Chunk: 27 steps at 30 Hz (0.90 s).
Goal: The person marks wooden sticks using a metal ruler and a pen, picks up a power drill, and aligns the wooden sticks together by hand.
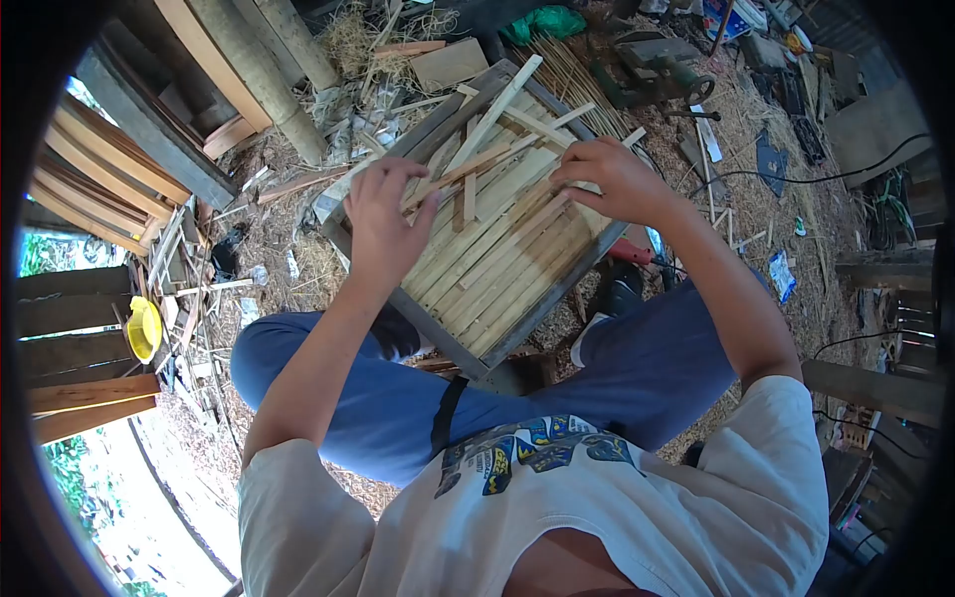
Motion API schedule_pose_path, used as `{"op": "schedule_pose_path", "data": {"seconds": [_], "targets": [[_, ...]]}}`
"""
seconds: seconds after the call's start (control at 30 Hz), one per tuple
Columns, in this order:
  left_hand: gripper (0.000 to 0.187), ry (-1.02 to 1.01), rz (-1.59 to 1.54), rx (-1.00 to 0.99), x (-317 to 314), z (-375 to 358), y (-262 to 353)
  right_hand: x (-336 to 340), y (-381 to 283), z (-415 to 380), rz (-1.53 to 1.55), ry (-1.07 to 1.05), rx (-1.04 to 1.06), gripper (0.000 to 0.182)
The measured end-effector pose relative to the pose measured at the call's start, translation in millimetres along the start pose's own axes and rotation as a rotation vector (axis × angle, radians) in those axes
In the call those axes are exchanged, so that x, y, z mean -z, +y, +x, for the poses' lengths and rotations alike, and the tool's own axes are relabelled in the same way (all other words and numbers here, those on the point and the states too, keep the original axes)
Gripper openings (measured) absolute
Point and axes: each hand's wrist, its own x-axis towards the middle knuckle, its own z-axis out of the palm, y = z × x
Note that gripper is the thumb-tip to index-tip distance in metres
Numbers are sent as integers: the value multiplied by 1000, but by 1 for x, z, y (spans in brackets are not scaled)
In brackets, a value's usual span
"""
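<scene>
A shallow wooden frame (pixel 436 332) with dark grey edges sits tilted in front of my knees, its inside lined with narrow pale slats (pixel 477 284). Over its left side is my left hand (pixel 383 214), thumb and fingers apart, near the ends of some loose wooden strips (pixel 487 157). My right hand (pixel 612 181) is closed at the upper right side, fingertips pinching the end of a thin reddish wooden strip (pixel 540 216) that lies along the slats. Several more loose strips cross one another at the far end of the frame.
Wood shavings and scraps cover the ground. A red-handled tool (pixel 631 252) lies beside the frame's right edge. Behind the frame are a bundle of thin sticks (pixel 572 85) and a green metal tool (pixel 637 85). A yellow bowl (pixel 144 328) is at left; a black cable (pixel 826 177) runs at right.
</scene>
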Motion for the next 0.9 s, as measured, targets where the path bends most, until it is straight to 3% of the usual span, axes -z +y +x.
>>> {"op": "schedule_pose_path", "data": {"seconds": [0.13,0.33,0.6,0.7,0.9], "targets": [[36,-115,-94,-105,-1,-11,32,18,-4,-2,-42,86,-67,24],[44,-453,-315,-190,-9,-34,47,37,-6,-15,-101,144,-178,24],[52,-661,-403,-16,16,-26,61,64,-8,-52,7,299,-513,24],[50,-729,-366,-70,25,-10,69,79,8,-80,255,2,-865,23],[57,-816,-273,-141,3,12,87,34,76,-134,234,-392,-793,36]]}}
